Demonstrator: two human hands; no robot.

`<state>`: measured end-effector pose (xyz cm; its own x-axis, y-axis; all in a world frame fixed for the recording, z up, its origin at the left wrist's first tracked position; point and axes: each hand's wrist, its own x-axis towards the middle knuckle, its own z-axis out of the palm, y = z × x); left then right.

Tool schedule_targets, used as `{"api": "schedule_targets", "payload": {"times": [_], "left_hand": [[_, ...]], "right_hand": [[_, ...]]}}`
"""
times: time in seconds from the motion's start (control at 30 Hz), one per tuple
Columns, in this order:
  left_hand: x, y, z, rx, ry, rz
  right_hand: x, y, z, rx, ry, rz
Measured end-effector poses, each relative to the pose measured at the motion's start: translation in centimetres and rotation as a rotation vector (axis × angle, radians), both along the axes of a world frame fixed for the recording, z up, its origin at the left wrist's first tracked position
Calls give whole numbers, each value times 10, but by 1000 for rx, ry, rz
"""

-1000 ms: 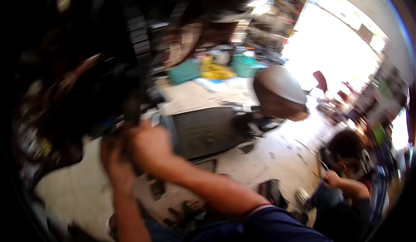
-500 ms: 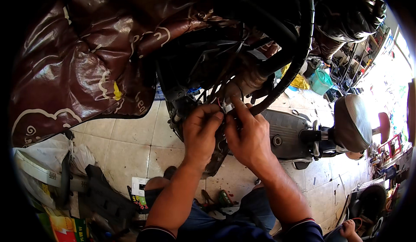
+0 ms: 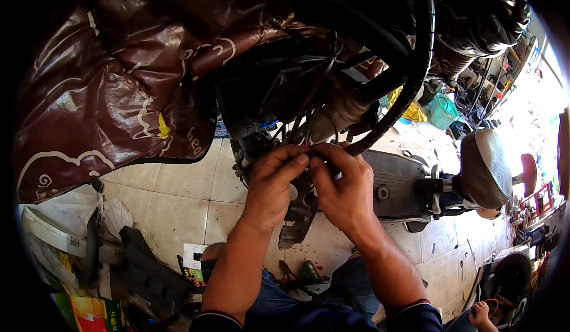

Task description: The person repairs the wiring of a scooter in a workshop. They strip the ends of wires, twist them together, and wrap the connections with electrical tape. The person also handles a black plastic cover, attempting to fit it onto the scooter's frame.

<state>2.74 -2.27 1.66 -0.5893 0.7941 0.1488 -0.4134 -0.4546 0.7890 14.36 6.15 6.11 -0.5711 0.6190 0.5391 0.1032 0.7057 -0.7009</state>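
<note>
My left hand [image 3: 276,174] and my right hand [image 3: 343,180] meet fingertip to fingertip in front of a scooter's steering column [image 3: 341,112]. Thin wires [image 3: 306,143], one reddish and others pale, run down into the pinch of both hands. Their ends are hidden by my fingers. Thumb and forefinger of each hand are pressed together. Above the right hand a thick black wrapped cable [image 3: 409,88] curves down beside the column. Behind it lies the scooter's dark footboard [image 3: 395,183], with the seat [image 3: 484,168] farther right.
A brown padded cover [image 3: 107,106] drapes over the scooter's front at the left. Black plastic parts [image 3: 148,266] lie at lower left. Pliers-like tools [image 3: 288,269] rest on the tiled floor between my legs. A turquoise bucket [image 3: 442,111] stands far right; another person's hand [image 3: 478,313] shows at lower right.
My right forefinger, stretched up toward the column before, has bent down, and its tip now meets the left fingertips at the wires. The left hand has stayed nearly in place.
</note>
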Motion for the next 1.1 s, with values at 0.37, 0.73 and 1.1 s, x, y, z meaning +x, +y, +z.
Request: {"api": "schedule_targets", "payload": {"times": [0.37, 0.73, 1.1], "left_hand": [[2, 0, -10, 89, 27, 57], [-1, 2, -11, 60, 10, 47], [-4, 1, -8, 93, 62, -14]], "right_hand": [[-3, -6, -5, -109, 86, 6], [-2, -4, -6, -105, 82, 36], [-10, -2, 2, 55, -148, -108]]}}
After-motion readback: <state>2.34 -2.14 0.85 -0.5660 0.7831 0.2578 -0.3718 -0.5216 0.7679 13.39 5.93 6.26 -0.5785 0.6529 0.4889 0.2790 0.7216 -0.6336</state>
